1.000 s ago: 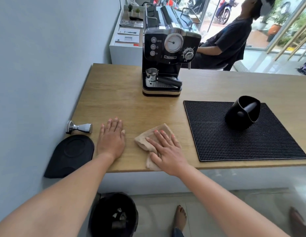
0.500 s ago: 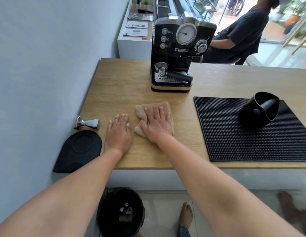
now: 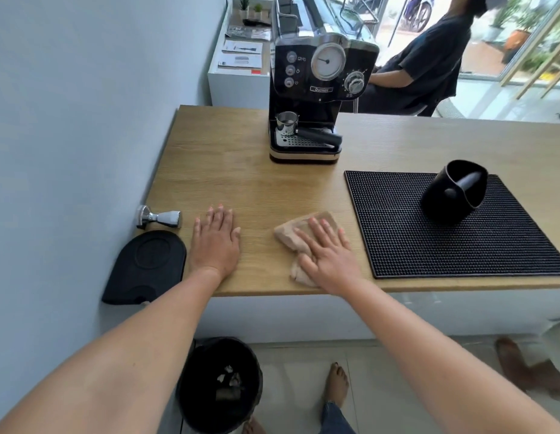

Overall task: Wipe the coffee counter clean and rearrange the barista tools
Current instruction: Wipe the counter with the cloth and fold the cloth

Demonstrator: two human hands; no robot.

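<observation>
My right hand (image 3: 327, 255) presses flat on a beige cloth (image 3: 291, 238) near the front edge of the wooden counter (image 3: 235, 177), just left of the black ribbed bar mat (image 3: 454, 242). My left hand (image 3: 215, 241) rests flat on the bare wood, fingers straight. Left of it a metal tamper (image 3: 158, 217) lies on its side, with a black tamping mat (image 3: 145, 267) in front of it at the counter's corner. A black knock box (image 3: 454, 191) lies tipped on the bar mat. The black espresso machine (image 3: 316, 95) stands at the back with a portafilter (image 3: 303, 131) on its drip tray.
A grey wall (image 3: 84, 136) borders the counter on the left. Below the front edge stands a black bin (image 3: 219, 383) with scraps in it. A seated person (image 3: 429, 61) is behind the counter, beside a white cabinet (image 3: 238, 76) with papers.
My right hand slid the cloth back toward the front edge and to the right, closer to the bar mat. My left hand stayed planted on the counter.
</observation>
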